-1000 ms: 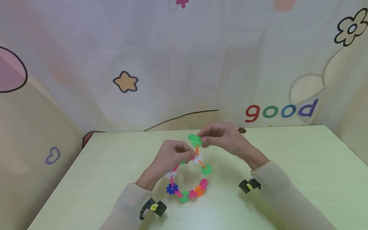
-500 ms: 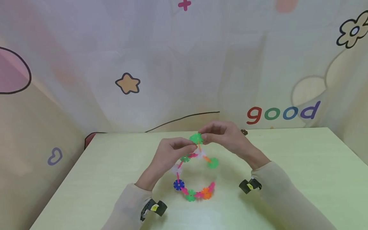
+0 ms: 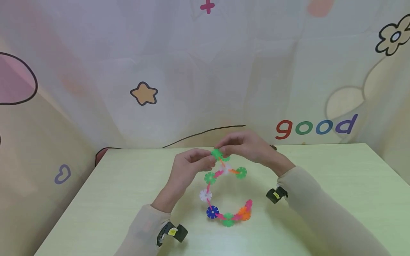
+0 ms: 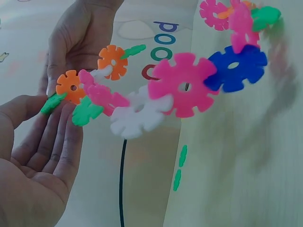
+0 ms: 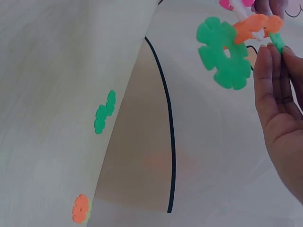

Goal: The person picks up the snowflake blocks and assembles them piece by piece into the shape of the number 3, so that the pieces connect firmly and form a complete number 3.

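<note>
A chain of interlocking plastic snowflake discs curves in a C shape below my hands in the head view, with green, white, pink and orange pieces and a blue disc (image 3: 213, 212). At its upper end is a green disc (image 3: 217, 154), which shows edge-on in the left wrist view next to an orange disc (image 4: 72, 87). My left hand (image 3: 189, 169) pinches this green disc between thumb and fingers. The right hand (image 3: 245, 146) meets it from the other side, thumb and fingertips gripping it. Another green disc (image 5: 225, 53) branches off nearby.
Loose green discs (image 5: 105, 111) lie near the table's back edge, and a loose orange disc (image 5: 81, 208) lies farther along it. The pale table (image 3: 320, 185) meets a printed cloth backdrop (image 3: 198, 81). A small camera (image 3: 174, 231) sits on each wrist.
The chain's lower part has swung to the right in the head view. My left hand has moved up to the top green disc, and the right hand has shifted slightly left and up.
</note>
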`<state>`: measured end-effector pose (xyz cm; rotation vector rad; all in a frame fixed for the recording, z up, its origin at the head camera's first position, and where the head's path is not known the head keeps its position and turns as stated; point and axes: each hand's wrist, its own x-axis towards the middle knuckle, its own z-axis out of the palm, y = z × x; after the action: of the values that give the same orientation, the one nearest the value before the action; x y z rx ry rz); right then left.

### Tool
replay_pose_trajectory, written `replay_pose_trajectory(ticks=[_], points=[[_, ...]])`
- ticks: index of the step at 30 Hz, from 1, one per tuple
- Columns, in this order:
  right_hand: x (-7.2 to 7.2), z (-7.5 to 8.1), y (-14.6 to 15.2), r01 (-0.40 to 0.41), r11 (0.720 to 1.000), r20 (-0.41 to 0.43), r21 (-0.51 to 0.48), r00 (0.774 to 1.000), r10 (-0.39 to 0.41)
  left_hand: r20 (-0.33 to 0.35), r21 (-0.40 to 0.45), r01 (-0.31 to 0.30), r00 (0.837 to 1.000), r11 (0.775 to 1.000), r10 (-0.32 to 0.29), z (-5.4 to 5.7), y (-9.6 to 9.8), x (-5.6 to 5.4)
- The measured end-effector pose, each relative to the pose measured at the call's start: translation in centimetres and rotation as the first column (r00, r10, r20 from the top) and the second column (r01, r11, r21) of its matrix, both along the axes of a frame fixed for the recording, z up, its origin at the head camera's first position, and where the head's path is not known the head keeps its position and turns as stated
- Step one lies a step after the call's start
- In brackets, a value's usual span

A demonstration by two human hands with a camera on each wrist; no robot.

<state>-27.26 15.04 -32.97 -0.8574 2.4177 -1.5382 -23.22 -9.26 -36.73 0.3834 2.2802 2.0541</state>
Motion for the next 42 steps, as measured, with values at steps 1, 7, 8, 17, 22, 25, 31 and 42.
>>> replay_pose_trajectory(ticks=[1,7,8,17,22,25,31,42], points=[[0.0,0.0,-0.1,-0.004,1.000,-0.001,0.011,1.000,0.004,-0.001,0.010,-0.002,1.000,1.000,0.002,0.0,0.0,0.0],[-0.3,0.2,-0.4,-0.020,0.997,-0.023,0.079,0.999,0.022,0.005,0.035,-0.012,1.000,0.999,0.012,-0.2,0.1,-0.3],[-0.3,0.2,-0.4,-0.023,0.996,-0.030,0.089,0.999,0.026,0.010,0.037,-0.013,1.000,0.999,0.013,-0.2,0.1,-0.3],[-2.0,-0.4,0.2,0.042,0.997,0.068,0.063,0.997,-0.046,0.075,0.070,-0.038,0.997,0.997,0.032,-0.5,-0.5,-0.6],[-3.9,-1.8,1.2,0.134,0.989,0.058,0.068,0.989,-0.138,0.094,0.086,-0.030,0.995,0.996,0.022,-0.6,-0.5,-0.7],[-5.2,-3.1,1.5,0.163,0.983,0.046,0.088,0.985,-0.167,0.099,0.089,-0.020,0.995,0.996,0.011,-0.6,-0.5,-0.6],[-7.6,-5.7,1.1,0.147,0.970,0.022,0.193,0.988,-0.154,0.085,0.103,-0.002,0.996,0.995,-0.007,-0.7,-0.5,-0.5],[-9.3,-7.9,-0.1,0.102,0.910,-0.003,0.401,0.994,-0.110,0.084,0.097,-0.003,0.996,0.995,-0.005,-0.6,-0.2,-0.5]])
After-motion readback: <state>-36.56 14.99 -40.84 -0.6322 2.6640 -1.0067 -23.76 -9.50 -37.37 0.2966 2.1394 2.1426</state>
